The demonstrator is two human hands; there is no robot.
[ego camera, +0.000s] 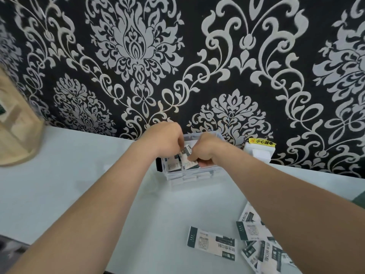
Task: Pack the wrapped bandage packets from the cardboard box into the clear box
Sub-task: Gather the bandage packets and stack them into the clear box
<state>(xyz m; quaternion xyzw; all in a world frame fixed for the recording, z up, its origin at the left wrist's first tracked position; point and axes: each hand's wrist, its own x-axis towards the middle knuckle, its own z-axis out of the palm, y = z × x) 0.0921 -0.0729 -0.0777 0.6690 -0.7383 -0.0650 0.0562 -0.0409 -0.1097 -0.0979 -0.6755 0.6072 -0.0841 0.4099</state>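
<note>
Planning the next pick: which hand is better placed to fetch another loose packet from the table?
Right, likely: the loose packets lie on the table by the right forearm; the left hand would reach across.

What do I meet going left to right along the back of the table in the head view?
Tan object → left hand → packet pinched by both hands, over the clear box → right hand → white box with yellow label.
</note>
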